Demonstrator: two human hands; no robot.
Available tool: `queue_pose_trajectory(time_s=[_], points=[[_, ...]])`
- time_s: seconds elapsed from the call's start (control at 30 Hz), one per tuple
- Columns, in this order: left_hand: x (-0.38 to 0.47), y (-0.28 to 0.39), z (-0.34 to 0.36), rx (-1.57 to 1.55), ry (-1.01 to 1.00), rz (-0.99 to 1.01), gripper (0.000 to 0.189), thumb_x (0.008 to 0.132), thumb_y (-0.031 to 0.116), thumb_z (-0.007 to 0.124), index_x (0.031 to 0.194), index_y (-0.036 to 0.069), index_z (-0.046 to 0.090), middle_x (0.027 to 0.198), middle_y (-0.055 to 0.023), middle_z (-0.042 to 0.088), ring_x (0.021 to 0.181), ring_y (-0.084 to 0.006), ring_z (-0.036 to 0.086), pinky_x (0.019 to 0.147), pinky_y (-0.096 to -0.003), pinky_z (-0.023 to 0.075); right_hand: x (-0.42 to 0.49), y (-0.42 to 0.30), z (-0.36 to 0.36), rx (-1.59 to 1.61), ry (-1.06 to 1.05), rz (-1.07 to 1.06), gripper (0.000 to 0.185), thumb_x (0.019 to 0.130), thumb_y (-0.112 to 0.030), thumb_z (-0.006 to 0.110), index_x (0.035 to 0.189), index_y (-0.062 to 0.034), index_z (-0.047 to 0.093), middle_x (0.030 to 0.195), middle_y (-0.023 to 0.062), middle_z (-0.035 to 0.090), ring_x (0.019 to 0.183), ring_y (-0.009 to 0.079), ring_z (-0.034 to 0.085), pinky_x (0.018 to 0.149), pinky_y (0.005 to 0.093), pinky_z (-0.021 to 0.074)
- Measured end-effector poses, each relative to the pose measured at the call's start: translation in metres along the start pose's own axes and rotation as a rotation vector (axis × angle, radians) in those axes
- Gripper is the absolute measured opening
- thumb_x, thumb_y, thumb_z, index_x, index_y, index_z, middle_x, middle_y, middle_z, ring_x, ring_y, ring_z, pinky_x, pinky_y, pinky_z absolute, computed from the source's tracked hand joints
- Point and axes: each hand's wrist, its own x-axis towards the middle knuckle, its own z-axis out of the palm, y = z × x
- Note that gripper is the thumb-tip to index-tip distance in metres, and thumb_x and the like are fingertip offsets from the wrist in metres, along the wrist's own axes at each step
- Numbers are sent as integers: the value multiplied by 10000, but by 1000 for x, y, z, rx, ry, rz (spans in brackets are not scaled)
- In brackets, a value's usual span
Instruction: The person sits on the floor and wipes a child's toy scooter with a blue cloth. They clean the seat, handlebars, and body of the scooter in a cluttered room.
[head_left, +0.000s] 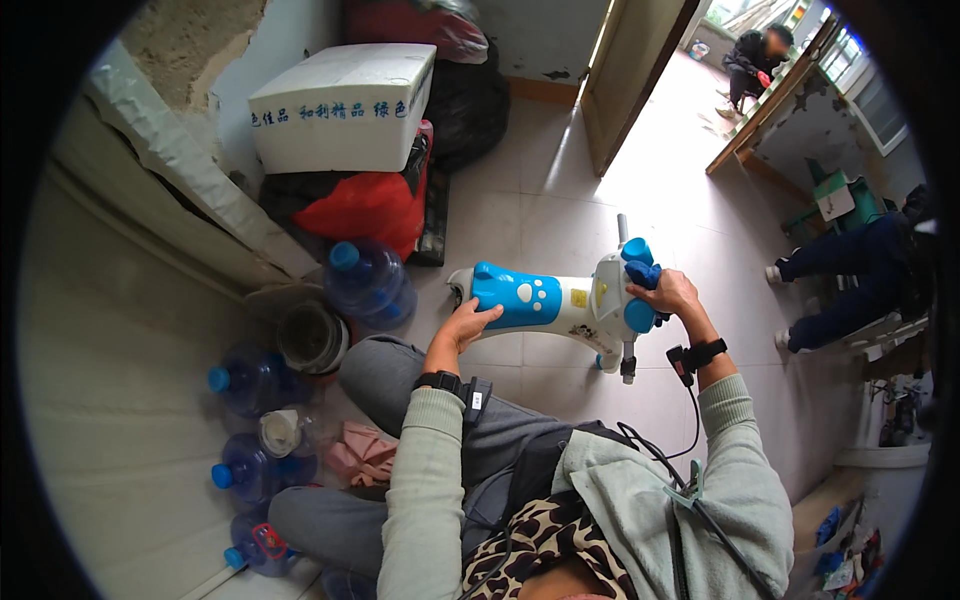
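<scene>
In front of my knees stands a child's ride-on toy (525, 300) in white and blue plastic, with a paw print on its blue seat and grey handlebars at the right end. My left hand (466, 324) rests on the near left edge of the seat, thumb on top and fingers along the side. At the handlebar end, my right hand (670, 290) holds a dark blue cloth (643, 276) against the toy's front, between two round blue parts. Most of my right fingers are hidden by the cloth and the hand's back.
Large blue water bottles (370, 283) and a bucket (311, 336) stand left. Beyond them a white foam box (341, 109) sits on red and black bags. An open door (634, 75) is ahead; one person (754, 64) crouches outside. Another person's legs (847, 277) are at right.
</scene>
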Motion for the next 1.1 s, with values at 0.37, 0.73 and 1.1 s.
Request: queue_pose_trajectory(time_s=[0.37, 0.73, 1.1], points=[[26, -12, -7, 320, 174, 194, 846, 851, 410, 700, 1479, -25, 335, 1571, -239, 244, 1427, -366, 319, 1142, -411, 313, -57, 11, 3, 115, 58, -169, 595, 785, -562, 739, 1029, -23, 669, 793, 142, 699, 703, 279, 699, 668, 379, 565], [22, -6, -6, 238, 161, 38, 794, 862, 406, 689, 1452, -31, 391, 1479, -242, 421, 1363, -347, 432, 1101, -399, 369, -50, 2, 13, 39, 407, -900, 542, 615, -144, 831, 1122, -172, 639, 1163, 44, 666, 1207, 255, 570, 1164, 469, 319], [26, -6, 1, 362, 109, 252, 709, 875, 390, 678, 1446, 46, 437, 1452, -205, 469, 1346, -328, 454, 1092, -399, 384, -53, 16, 44, 165, 629, -706, 406, 694, -186, 789, 1063, -113, 638, 1081, 96, 657, 1131, 294, 583, 1071, 448, 371]])
